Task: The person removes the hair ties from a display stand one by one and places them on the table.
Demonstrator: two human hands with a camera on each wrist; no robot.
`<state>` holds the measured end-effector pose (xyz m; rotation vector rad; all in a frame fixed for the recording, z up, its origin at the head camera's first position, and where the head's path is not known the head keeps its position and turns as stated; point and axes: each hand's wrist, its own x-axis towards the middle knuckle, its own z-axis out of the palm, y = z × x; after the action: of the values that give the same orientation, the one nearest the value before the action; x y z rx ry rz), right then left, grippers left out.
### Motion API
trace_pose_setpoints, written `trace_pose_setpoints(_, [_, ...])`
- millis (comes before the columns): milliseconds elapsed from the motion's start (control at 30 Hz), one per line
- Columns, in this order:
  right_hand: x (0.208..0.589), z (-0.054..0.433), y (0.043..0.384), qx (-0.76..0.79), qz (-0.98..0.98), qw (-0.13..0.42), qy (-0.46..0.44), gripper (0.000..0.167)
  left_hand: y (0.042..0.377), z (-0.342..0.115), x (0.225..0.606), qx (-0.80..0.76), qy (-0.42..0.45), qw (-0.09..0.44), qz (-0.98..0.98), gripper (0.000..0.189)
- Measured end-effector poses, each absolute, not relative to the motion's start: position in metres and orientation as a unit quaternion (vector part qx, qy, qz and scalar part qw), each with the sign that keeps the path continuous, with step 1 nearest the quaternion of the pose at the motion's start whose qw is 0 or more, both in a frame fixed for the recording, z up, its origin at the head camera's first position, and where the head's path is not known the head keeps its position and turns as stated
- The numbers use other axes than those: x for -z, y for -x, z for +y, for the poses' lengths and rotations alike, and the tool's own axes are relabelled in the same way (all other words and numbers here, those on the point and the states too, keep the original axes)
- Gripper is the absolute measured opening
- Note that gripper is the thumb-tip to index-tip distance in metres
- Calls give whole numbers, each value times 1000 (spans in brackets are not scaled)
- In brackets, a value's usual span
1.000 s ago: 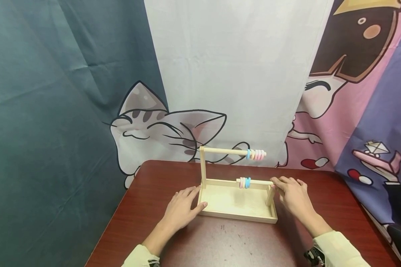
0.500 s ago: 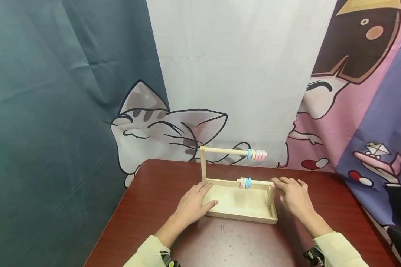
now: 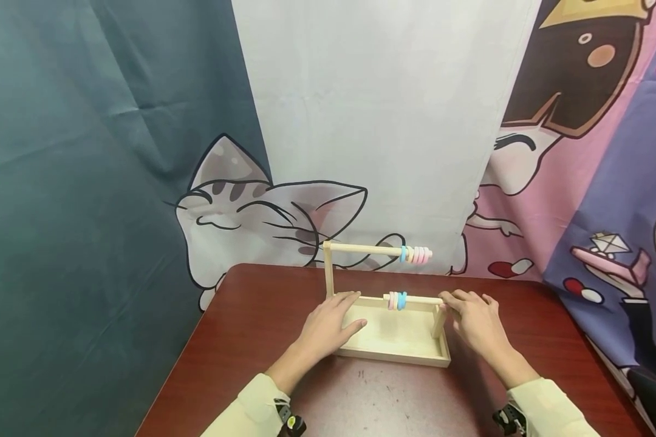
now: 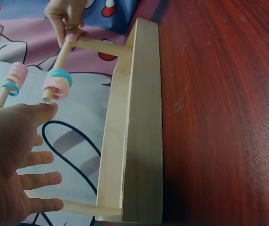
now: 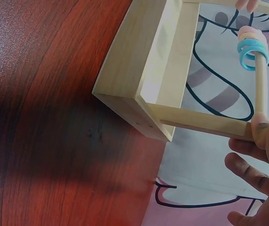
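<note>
A pale wooden rack with a shallow tray base (image 3: 392, 355) stands on the table. Its taller left post carries an upper rod (image 3: 363, 248), with blue, cream and pink rings (image 3: 417, 255) near the free end. The lower rod (image 3: 422, 300) runs left from a short post (image 4: 101, 46) and bears a second cluster of rings (image 3: 396, 301). At that post's top, my right hand (image 3: 478, 318) pinches the joint between thumb and finger. My left hand (image 3: 325, 328) hovers with straight, spread fingers over the tray's left end, apart from the lower rod's tip in the left wrist view.
The reddish-brown table (image 3: 240, 346) extends around the rack. Behind it hangs a curtain (image 3: 393, 121) printed with cartoon figures. Both sleeves are pale, and a dark strapped device (image 3: 291, 419) sits on the left wrist.
My left hand has moved right, from the tray's left edge to over its left end. The right hand stays on the short post, and the rings keep their places.
</note>
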<state>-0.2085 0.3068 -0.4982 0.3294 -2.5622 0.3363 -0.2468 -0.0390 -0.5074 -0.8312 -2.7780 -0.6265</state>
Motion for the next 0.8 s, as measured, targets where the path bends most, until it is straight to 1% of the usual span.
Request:
trace_pose_setpoints(167, [494, 305, 205, -121, -952, 255, -116, 25, 249, -29, 510, 204, 282, 92, -933, 65])
trace_pose_setpoints(433, [495, 305, 203, -123, -953, 253, -112, 27, 252, -15, 508, 195, 291, 99, -932, 69])
trace_pose_setpoints(800, [494, 304, 204, -125, -954, 251, -109, 24, 258, 2, 504, 184, 308, 100, -928, 69])
